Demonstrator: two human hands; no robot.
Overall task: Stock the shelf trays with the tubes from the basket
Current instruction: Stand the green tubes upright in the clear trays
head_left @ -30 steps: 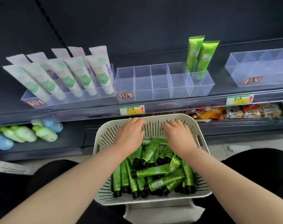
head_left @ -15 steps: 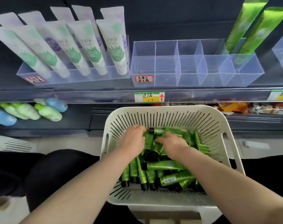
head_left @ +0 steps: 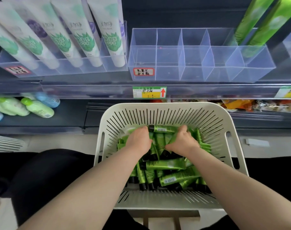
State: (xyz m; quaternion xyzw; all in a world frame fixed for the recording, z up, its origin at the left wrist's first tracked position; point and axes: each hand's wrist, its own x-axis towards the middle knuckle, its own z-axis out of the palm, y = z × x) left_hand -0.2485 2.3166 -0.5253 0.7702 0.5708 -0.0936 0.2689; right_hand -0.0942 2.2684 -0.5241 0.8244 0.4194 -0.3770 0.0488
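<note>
left hand (head_left: 139, 141) and right hand (head_left: 183, 142) sunk in the white basket (head_left: 166, 106), fingers curled round green tubes (head_left: 159, 141) at the pile's far end, clear divided tray (head_left: 194, 73) stood on the shelf just above

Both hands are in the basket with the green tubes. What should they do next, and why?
Probably lift a handful toward the clear tray: both the left hand and right hand grip green tubes in the basket, and most tray compartments hold nothing.
</note>
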